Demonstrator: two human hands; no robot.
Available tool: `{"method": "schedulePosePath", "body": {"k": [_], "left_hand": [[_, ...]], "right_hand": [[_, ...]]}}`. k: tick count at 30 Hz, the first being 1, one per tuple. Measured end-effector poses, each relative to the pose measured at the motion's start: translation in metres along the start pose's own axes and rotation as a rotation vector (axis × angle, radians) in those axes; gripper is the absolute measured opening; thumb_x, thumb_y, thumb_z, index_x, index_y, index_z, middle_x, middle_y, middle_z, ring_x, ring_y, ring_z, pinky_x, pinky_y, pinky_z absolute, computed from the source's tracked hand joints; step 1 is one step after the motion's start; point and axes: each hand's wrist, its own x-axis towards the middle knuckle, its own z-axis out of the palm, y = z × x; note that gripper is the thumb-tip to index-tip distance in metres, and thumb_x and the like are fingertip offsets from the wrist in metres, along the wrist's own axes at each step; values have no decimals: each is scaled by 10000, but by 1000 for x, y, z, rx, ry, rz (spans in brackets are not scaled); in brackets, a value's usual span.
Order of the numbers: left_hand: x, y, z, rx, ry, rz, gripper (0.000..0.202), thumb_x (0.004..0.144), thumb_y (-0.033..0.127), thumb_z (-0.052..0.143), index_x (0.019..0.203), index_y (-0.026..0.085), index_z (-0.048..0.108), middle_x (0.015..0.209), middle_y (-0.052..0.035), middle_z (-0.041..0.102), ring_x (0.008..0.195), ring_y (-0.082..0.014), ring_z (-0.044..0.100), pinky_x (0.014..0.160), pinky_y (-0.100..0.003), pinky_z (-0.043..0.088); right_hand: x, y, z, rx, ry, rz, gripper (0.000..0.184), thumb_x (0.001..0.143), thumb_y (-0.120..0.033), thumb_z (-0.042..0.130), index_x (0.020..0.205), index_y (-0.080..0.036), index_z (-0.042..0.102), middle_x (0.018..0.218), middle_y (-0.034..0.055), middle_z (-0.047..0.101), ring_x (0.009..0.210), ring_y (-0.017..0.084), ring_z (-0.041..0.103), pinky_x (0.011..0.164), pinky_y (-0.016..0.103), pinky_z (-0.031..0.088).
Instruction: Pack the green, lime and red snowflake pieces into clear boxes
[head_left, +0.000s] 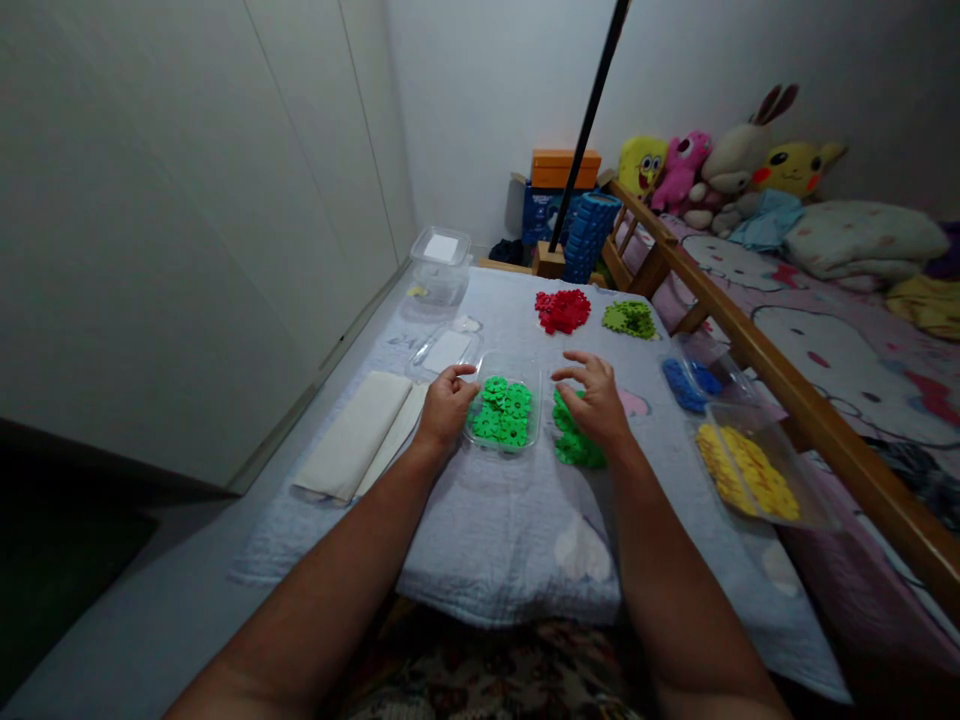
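A clear plastic container (535, 405) stands in the middle of the cloth-covered table. Inside it are green flower-shaped plastic pieces (502, 412). My left hand (448, 405) is closed at the container's left side, thumb and fingers pinching its rim. Just right of the container lies a loose pile of green pieces (576, 440). Over that pile hovers my right hand (596, 395), its fingers curved and apart with nothing visible between them. Part of the pile is hidden under this hand.
Behind are a red heap (562, 311) and a light-green heap (630, 319). Boxes of blue pieces (686, 385) and yellow pieces (746, 472) stand right, beside a wooden bed rail (720, 315). On the left are a folded cloth (356, 435), a lid (446, 350) and a clear box (440, 270).
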Motion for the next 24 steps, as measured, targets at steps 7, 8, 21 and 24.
{"method": "schedulePosePath", "body": {"k": [7,8,21,24], "left_hand": [[-4,6,2,-20,5,-18,395,653,337,701,1006,162,669,567,100,391,514,-96,350,528,-239,252],[-4,7,2,-19,6,-16,397,651,338,701,1004,160,669,567,100,391,514,-96,349,528,-240,251],[-1,2,1,-14,3,-6,407,663,331,691,1025,148,666,574,102,394,521,-89,337,523,-234,252],[-2,4,1,-17,3,-8,399,659,334,692,1013,151,666,567,104,391,517,-90,333,521,-236,251]], "right_hand": [[-5,54,-10,-304,-39,341,288,801,-216,630,1023,-245,812,1148,146,680,1113,373,544,986,556,444],[-7,59,-8,-324,-58,348,284,779,-213,655,1010,-254,816,1125,144,684,1090,366,548,964,537,454],[-1,48,-25,-226,-296,448,74,774,-190,633,828,-210,680,815,28,694,797,196,595,726,302,405],[2,42,-27,-12,-191,414,13,748,-228,615,744,-216,613,712,-4,630,697,178,566,678,300,401]]}}
